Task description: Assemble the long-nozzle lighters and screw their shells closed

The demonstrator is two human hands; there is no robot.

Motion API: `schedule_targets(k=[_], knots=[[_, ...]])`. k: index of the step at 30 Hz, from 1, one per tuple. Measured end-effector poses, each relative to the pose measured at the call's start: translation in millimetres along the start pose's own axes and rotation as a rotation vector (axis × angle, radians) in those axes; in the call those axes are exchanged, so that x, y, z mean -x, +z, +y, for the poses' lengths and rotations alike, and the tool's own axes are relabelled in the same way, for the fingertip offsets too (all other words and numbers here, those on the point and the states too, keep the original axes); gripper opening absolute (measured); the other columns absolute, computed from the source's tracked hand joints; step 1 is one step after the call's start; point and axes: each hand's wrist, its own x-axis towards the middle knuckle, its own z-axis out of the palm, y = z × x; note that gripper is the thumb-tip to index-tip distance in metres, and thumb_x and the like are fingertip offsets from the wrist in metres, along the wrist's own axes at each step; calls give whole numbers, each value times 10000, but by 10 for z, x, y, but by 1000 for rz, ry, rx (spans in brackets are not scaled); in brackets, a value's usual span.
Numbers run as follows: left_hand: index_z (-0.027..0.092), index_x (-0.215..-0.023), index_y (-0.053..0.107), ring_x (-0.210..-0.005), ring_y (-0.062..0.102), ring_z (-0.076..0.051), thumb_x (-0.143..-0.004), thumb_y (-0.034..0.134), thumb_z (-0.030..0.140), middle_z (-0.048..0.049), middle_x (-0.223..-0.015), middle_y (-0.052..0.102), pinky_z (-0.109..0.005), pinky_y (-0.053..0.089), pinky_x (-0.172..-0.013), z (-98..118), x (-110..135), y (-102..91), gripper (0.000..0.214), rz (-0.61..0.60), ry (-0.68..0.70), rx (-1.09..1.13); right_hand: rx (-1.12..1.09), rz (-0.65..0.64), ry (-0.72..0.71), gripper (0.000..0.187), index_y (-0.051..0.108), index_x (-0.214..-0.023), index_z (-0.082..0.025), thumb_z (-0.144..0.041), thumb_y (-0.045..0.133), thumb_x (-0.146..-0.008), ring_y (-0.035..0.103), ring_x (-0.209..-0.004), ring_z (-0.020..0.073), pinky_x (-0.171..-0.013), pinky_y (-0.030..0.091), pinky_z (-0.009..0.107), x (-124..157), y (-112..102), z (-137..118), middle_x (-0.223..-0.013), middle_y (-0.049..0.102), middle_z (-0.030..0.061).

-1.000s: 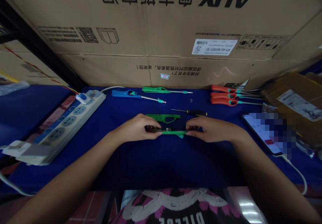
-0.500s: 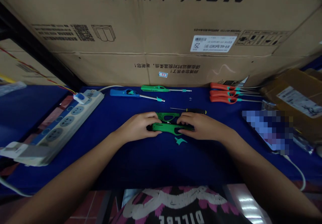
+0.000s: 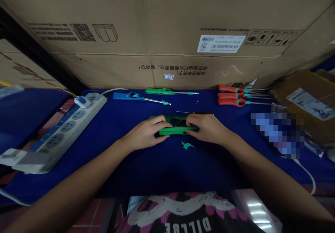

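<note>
Both hands pinch one green plastic lighter casing [image 3: 176,130] at the middle of the blue cloth table [image 3: 167,166]: the left hand [image 3: 145,133] grips its nine o'clock end and the right hand [image 3: 206,128] its three o'clock end. A small teal plastic piece [image 3: 187,145] lies loose just at six o'clock, with bare cloth beyond it. A thin black-handled screwdriver [image 3: 202,113] lies close at twelve o'clock, a large brown cardboard box [image 3: 167,34] walls off the far edge, and a white power strip [image 3: 65,128] lies well apart at nine o'clock.
</note>
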Motion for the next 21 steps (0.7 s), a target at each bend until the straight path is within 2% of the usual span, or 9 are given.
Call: schedule_targets(k=[4, 7, 10, 13, 16, 21], knots=[[210, -1210, 620, -904, 674, -168, -960, 604, 215, -54, -1077, 655, -262, 544, -763, 4, -2, 5, 250, 7, -8, -2, -49, -32, -65, 136, 572, -925, -219, -323, 655, -897, 564, -706, 137, -637, 358, 255, 30, -66, -31, -854, 651, -2], [218, -1197, 603, -960, 690, -181, -952, 603, 191, -47, -1093, 687, -284, 560, -828, 2, -4, 37, 247, 22, 0, 8, -94, -73, -111, 204, 613, -996, -209, -406, 618, -944, 604, -751, 145, -668, 412, 260, 34, -51, -45, -930, 677, 23], [228, -1200, 600, -1047, 697, -186, -960, 597, 191, -41, -1148, 708, -304, 561, -916, 12, -3, 72, 243, 18, 2, 35, -89, -72, -119, 233, 662, -1031, -197, -383, 523, -1013, 653, -828, 162, -718, 440, 274, 19, 17, -40, -996, 699, 50], [235, -1221, 594, -1106, 692, -192, -955, 615, 209, -37, -1194, 713, -311, 553, -964, 30, -1, 85, 268, 4, 5, 39, -60, -50, -96, 256, 677, -1073, -188, -379, 514, -1020, 666, -850, 180, -721, 439, 286, 10, 54, -31, -1008, 705, 63], [240, -1213, 596, -1054, 700, -190, -935, 657, 242, -29, -1159, 716, -301, 556, -925, 46, -4, 69, 286, -27, 8, 33, -38, -52, -89, 217, 674, -1006, -189, -376, 563, -996, 650, -819, 173, -693, 421, 279, 21, 9, -23, -970, 695, 55], [216, -1046, 626, -949, 683, -177, -968, 620, 276, -33, -1014, 702, -284, 542, -833, 68, -23, 24, 99, -20, 55, -11, 17, -78, -109, 203, 633, -822, -200, -355, 650, -952, 599, -758, 153, -656, 378, 269, 43, -115, -5, -862, 656, 21]])
